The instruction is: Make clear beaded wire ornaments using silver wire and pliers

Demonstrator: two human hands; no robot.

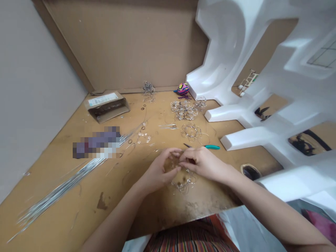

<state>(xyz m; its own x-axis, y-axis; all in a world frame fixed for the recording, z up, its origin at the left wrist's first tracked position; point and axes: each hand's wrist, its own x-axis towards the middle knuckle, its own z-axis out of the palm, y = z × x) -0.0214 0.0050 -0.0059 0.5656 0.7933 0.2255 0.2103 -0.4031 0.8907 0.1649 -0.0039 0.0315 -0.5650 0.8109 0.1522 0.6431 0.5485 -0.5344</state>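
Observation:
My left hand (166, 168) curves around the left side of a ring of bent wire with clear beads (183, 183), its thumb and fingers closed toward the ring's far edge. My right hand (198, 161) pinches at that same far edge, fingertips together beside the left thumb. The exact bit of wire between the fingers is too small to make out. Just beyond the right hand lie pliers with a teal handle (212, 147), partly hidden by the hand. Another beaded wire ring (191, 131) lies farther back.
A bundle of straight wires (70, 182) stretches across the left. Loose clear beads (144, 138) lie near the middle. An open cardboard box (107, 106), a wire heap (149, 87), more wire rings (185, 110) and a colourful ball-like item (183, 89) stand behind. White moulded structures (244, 138) border the right.

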